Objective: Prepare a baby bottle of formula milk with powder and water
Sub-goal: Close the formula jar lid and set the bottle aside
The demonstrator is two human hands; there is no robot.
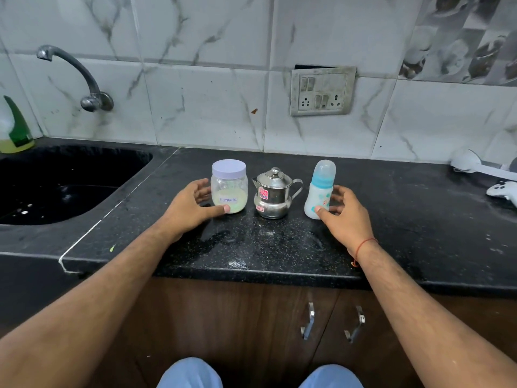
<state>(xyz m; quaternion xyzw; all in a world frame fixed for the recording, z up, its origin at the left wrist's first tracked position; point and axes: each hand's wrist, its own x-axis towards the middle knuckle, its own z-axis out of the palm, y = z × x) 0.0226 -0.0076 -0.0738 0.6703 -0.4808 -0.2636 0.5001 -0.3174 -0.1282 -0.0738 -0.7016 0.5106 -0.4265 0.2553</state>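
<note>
A clear jar [229, 189] with a pale lilac lid and a "Formula" label stands on the black counter [279, 247], with light powder in its bottom. My left hand [193, 208] curls loosely around its left side, thumb tip at the jar's base, fingers apart. A small lidded steel pot [272, 194] with a spout stands in the middle. To its right stands a capped baby bottle [320, 189] with a blue collar. My right hand [344, 217] cups the bottle's right side, thumb tip against its base, fingers spread. All three things rest upright on the counter.
A black sink [56, 186] lies at the left under a wall tap [84, 79], with a green soap bottle [15, 127] beside it. A wall socket panel [321, 92] is behind. White objects [500, 189] lie at the far right. Cabinet doors with handles [307, 323] are below the counter edge.
</note>
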